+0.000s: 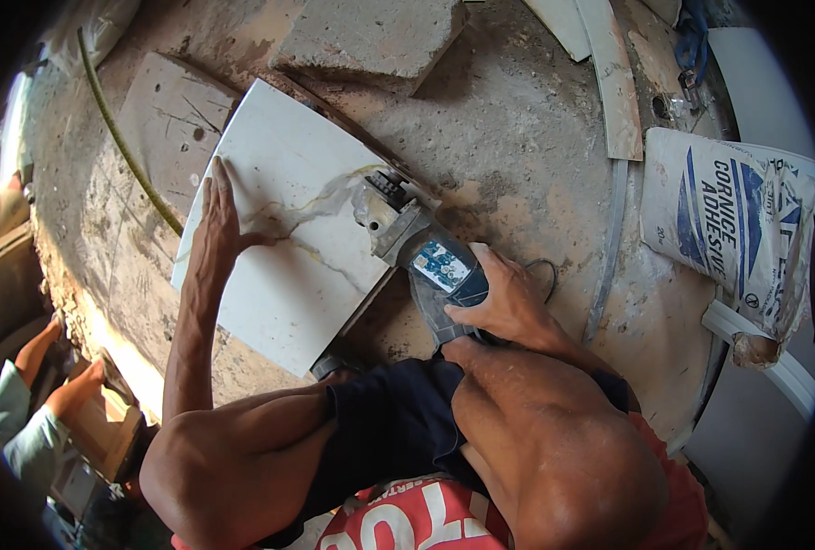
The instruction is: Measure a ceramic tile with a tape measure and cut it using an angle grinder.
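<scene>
A white marble-veined tile (pixel 270 284) lies at a slant on supports in front of me, its veining crossing the upper and right part. My left hand (pixel 218 211) presses on the tile's left side with fingers stretched out. My right hand (pixel 499 293) grips a dusty blue angle grinder (pixel 435 261), whose grey head rests on or just over the tile's right part; whether the disc touches it is hidden. My bent knees are below, with a dark shoe partly visible under the tile's lower edge.
Concrete slabs (pixel 366 37) lie above and left on the dusty floor (pixel 554 202), beside a yellow-green hose (pixel 114 137). Long strips (pixel 623 119) and a white printed bag (pixel 719 220) are at right. Another person's legs (pixel 36 357) show at lower left.
</scene>
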### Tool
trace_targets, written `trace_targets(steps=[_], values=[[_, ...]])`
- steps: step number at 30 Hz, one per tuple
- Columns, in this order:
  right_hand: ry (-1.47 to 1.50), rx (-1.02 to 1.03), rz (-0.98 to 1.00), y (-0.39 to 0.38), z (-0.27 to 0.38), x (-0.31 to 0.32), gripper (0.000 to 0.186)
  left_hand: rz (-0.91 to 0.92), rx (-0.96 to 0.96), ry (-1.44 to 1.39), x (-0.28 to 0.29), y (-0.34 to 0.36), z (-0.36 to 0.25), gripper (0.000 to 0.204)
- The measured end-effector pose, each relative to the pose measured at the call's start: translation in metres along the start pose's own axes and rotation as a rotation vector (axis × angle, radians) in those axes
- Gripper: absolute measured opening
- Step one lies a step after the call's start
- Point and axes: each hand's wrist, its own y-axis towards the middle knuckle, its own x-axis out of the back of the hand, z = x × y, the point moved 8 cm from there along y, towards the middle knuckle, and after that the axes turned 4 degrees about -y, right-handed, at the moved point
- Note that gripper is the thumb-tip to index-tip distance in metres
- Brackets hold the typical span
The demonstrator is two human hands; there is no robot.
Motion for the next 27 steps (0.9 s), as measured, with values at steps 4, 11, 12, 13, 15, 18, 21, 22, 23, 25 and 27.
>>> trace_targets(steps=[4,11,12,13,15,18,21,22,23,25,27], values=[[0.003,0.019,-0.014,-0.002,0.002,0.002,0.074,-0.016,-0.025,0.001,0.003,-0.001,0.001,0.131],[-0.005,0.006,-0.004,-0.004,-0.002,-0.001,0.073,-0.012,-0.01,0.01,-0.005,-0.002,0.003,0.131],[-0.004,0.008,-0.005,-0.005,-0.003,-0.001,0.073,-0.013,-0.011,0.008,-0.003,-0.002,0.003,0.131],[-0.008,0.016,-0.017,-0.005,-0.003,-0.001,0.073,-0.014,-0.011,0.01,-0.003,-0.003,0.002,0.131],[-0.013,0.024,-0.03,-0.005,-0.003,0.0,0.073,-0.012,-0.004,-0.01,-0.002,-0.003,0.002,0.131],[0.004,0.001,-0.003,-0.005,-0.005,-0.001,0.072,-0.037,-0.028,-0.02,-0.001,-0.002,0.002,0.133],[0.005,-0.006,-0.001,-0.005,-0.006,-0.001,0.073,-0.039,-0.033,-0.003,-0.001,-0.001,0.003,0.133],[0.011,-0.007,0.007,-0.004,-0.006,-0.001,0.073,-0.038,-0.033,-0.002,-0.001,-0.001,0.003,0.133],[0.016,-0.008,0.016,-0.004,-0.006,-0.002,0.074,-0.041,-0.034,-0.006,-0.001,-0.001,0.004,0.133],[0.009,-0.005,0.013,-0.005,-0.006,-0.002,0.075,-0.044,-0.034,-0.01,-0.001,-0.001,0.005,0.132],[0.002,-0.002,0.009,-0.006,-0.006,-0.001,0.075,-0.037,-0.032,-0.017,-0.002,-0.001,0.004,0.132]])
